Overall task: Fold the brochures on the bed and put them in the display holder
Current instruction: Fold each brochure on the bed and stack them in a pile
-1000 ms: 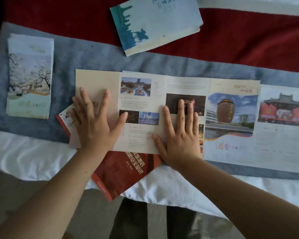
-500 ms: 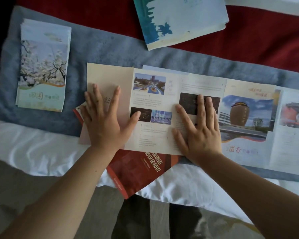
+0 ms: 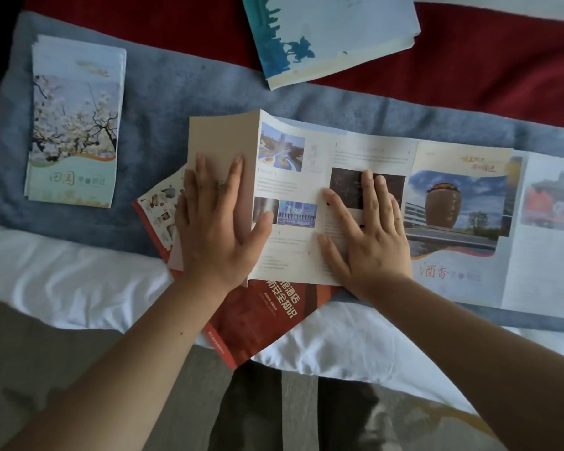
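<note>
dark red glossy booklet (image 3: 267,320) overhung the white sheet (image 3: 62,275), partly under the long unfolded paper brochure (image 3: 306,164). left hand (image 3: 215,229) lay flat, fingers spread, on its beige end panel. right hand (image 3: 368,232) lay flat, fingers together, on the next photo panel. brochure lay across the grey fleece blanket (image 3: 176,92). stack of folded blossom-cover brochures (image 3: 74,125) sat left. blue-and-white paper stack (image 3: 332,34) lay farthest.

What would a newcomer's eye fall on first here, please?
Most likely the long unfolded brochure across the grey blanket at centre, with the left hand and right hand pressed flat on it. Then the stack of folded blossom brochures at far left and the red booklet poking out beneath the hands.
</note>
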Demonstrator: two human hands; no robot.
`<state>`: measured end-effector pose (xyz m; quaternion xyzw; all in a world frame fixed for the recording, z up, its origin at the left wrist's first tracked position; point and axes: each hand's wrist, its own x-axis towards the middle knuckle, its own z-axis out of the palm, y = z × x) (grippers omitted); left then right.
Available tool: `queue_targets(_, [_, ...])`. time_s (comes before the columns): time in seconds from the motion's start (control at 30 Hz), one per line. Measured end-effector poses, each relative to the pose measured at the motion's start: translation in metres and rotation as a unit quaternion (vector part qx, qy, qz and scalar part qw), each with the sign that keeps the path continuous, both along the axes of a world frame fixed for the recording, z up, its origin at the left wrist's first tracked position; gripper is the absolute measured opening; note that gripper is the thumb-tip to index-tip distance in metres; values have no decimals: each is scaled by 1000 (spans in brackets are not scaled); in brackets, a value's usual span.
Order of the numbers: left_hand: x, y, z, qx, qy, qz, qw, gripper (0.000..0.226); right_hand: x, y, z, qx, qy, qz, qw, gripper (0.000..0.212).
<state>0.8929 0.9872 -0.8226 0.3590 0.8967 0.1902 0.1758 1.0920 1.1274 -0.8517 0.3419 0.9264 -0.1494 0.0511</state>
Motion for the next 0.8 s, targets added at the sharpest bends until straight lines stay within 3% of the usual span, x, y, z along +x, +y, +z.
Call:
queue_targets(0.17, [27, 17, 7, -1, 4, -27, 1000, 77, 1, 5, 4, -54, 32, -18, 998, 59])
queue_targets(0.27, [46, 30, 13, -15, -5, -12, 1000, 77, -1, 16, 12, -127, 34, -75, 989, 77])
queue_targets(0.37, [67, 44, 19, -28, -1, -14, 999, 77, 1, 28, 24, -168, 7, -65, 984, 87])
queue_targets(0.47, [90, 58, 23, -44, 7, -28, 999, 78, 17, 36, 32, -147, -23, -68, 987, 88])
queue_targets(0.57, [110, 66, 24, -59, 15, -52, 997, 80, 39, 45, 34, -99, -27, -109, 989, 74])
queue_targets(0.67, [126, 74, 22, -74, 32, -81, 993, 79, 64, 53, 31, -92, -39, -144, 984, 84])
queue_targets(0.8, [147, 86, 15, -106, 50, -119, 986, 81, 100, 53, 21, -92, -16, -103, 990, 77])
